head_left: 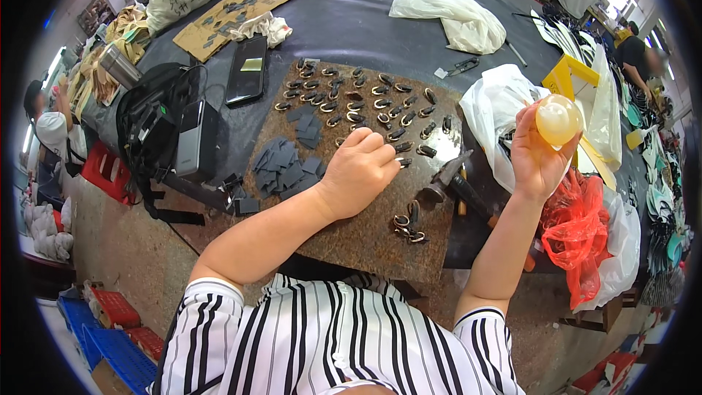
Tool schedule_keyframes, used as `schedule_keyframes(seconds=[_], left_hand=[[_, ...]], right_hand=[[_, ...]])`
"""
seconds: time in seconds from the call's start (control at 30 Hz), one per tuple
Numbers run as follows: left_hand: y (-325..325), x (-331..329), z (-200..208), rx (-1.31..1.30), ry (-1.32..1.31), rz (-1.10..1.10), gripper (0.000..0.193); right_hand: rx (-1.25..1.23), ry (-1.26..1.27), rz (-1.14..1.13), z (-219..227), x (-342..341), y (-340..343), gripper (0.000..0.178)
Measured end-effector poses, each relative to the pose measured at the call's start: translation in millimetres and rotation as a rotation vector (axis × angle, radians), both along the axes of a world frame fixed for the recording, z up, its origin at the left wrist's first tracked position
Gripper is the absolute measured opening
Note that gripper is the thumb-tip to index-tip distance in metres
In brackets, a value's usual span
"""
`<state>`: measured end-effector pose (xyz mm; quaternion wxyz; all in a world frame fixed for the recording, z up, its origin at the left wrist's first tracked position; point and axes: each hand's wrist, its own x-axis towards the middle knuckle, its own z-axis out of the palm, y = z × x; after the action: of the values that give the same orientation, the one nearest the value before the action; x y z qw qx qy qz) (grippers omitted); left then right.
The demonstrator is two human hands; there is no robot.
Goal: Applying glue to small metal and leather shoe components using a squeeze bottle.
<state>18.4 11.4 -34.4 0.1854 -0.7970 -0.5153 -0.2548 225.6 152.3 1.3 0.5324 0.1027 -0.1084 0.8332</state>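
Observation:
My right hand (537, 157) is raised at the right, its fingers wrapped round a rounded, translucent bottle (559, 121) with yellowish contents. My left hand (362, 170) is closed in a fist low over the speckled brown board (365, 252); what its fingers hold, if anything, is hidden. Around and beyond it lie several small black loops with gold-coloured metal rings (355, 117). A pile of dark grey square patches (281, 164) lies left of the fist. A few more loops with rings (409, 223) are bunched near the board's front right.
A hammer (442, 179) lies on the board's right side. White plastic bags (486, 102) and a red bag (574, 234) crowd the right. A phone (247, 69), a black backpack (150, 106) and a grey box-shaped device (196, 139) sit left. People are in the background.

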Motion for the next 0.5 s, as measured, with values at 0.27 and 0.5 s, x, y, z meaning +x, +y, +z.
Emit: schedule_keyframes(seconds=[0.27, 0.5], left_hand=[[-12, -3, 17, -0.137, -0.403, -0.21, 0.013], [-15, 3, 10, -0.47, -0.326, -0.419, 0.018]], right_hand=[[-0.027, -0.017, -0.001, -1, -1, 3, 0.045], [-0.024, -0.075, -0.003, -1, -5, 1, 0.044]])
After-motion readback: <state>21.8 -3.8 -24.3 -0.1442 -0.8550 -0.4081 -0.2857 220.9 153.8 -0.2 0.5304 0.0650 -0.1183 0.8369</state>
